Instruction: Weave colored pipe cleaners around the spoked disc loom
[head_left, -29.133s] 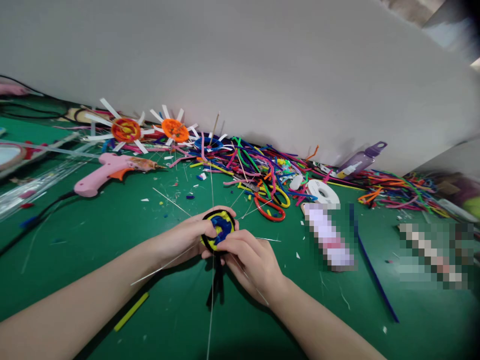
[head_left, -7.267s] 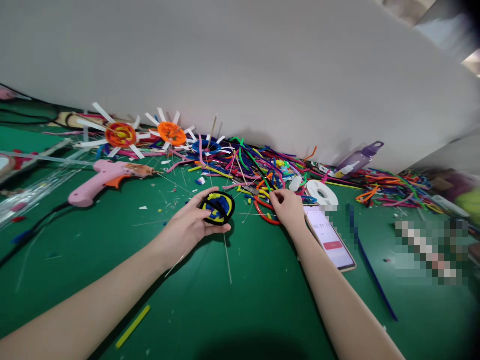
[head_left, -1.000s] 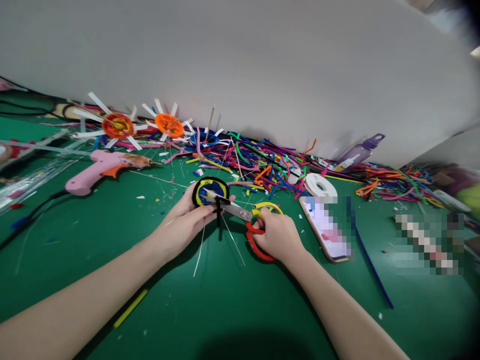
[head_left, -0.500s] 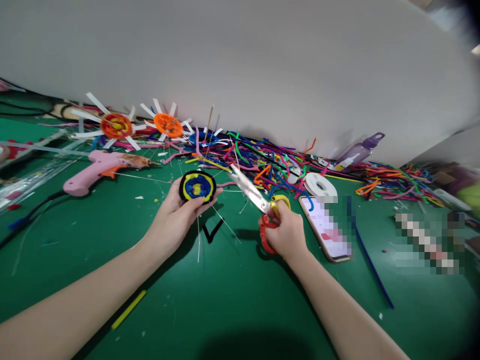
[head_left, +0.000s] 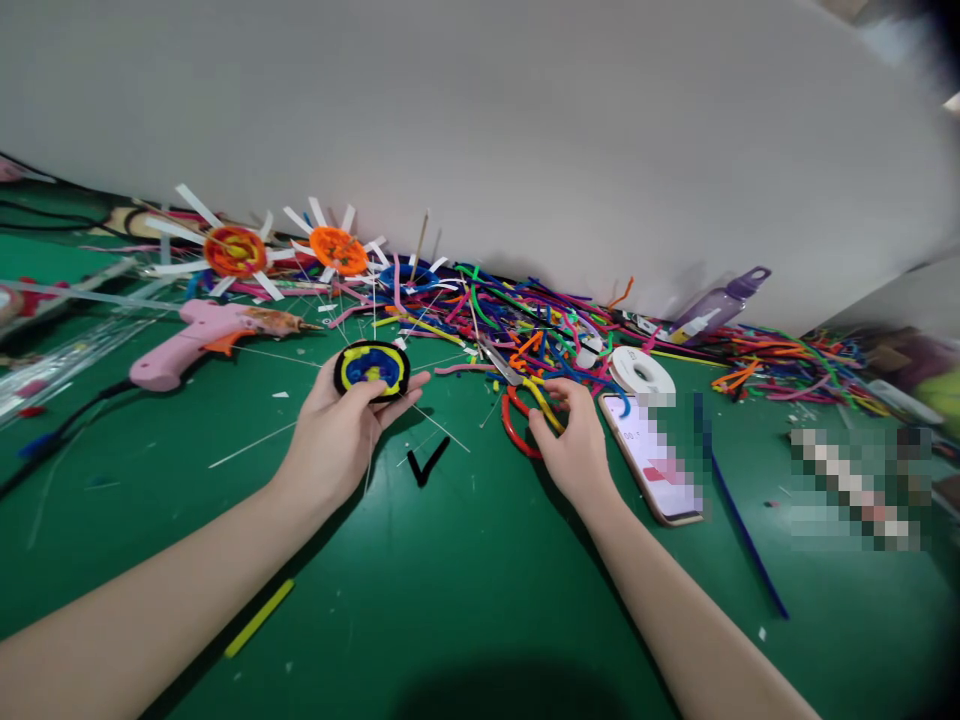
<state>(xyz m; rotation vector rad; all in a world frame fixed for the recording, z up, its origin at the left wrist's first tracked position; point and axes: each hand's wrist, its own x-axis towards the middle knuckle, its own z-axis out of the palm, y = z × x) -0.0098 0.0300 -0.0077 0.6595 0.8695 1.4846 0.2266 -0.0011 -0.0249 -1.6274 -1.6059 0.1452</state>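
Note:
My left hand (head_left: 341,425) grips a coiled pipe-cleaner disc (head_left: 369,370), black at the rim with yellow and blue rings, thumb pressed on its face. Thin pale strands stick out from around the disc. Scissors (head_left: 517,392) with one red and one yellow handle lie at the edge of the pipe-cleaner pile. Beside their handles is my right hand (head_left: 574,435), thumb and fingers apart; the fingertips are at the yellow handle. A bent black piece (head_left: 427,463) lies between my hands on the green table (head_left: 450,580).
A pink glue gun (head_left: 202,340) lies at left, below two orange discs with white strips (head_left: 234,250). Pipe cleaners (head_left: 540,310) heap along the wall. To the right are a ribbon roll (head_left: 643,373), a phone (head_left: 656,460), a purple bottle (head_left: 724,300) and a blue pipe cleaner (head_left: 742,530).
The scissors have come down onto the table edge of the pile, and my right hand's fingers have loosened from the handles. My left hand has shifted slightly left with the disc.

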